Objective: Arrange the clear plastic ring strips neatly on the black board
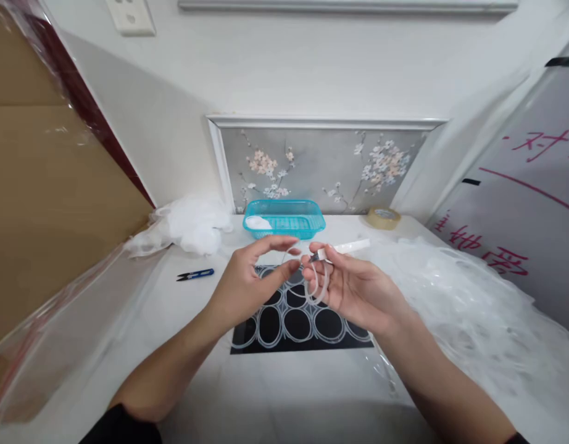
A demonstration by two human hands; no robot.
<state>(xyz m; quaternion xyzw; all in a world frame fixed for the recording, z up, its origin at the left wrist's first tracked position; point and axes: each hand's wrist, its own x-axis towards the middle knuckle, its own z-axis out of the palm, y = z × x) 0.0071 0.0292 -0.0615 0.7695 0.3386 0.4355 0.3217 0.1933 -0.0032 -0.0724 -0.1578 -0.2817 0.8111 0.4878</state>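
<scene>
My right hand (353, 283) pinches a white strip (352, 246) with a small dark end, and a loop of thin whitish cord (318, 296) hangs from the same fingers. Left of it, my left hand (252, 277) has its thumb and fingers apart, curved around a thin strand of the cord; no firm grip on it shows. Both hands are above a black sheet (296, 325) patterned with pale rings, which lies flat on the white table (275, 388).
A blue basket (303, 232) holding something white stands by the wall. Blue-handled snips (195, 274) and white bundled material (192, 225) lie at left. A tape roll (383, 217) sits at back right; clear plastic pieces (469, 314) cover the right side.
</scene>
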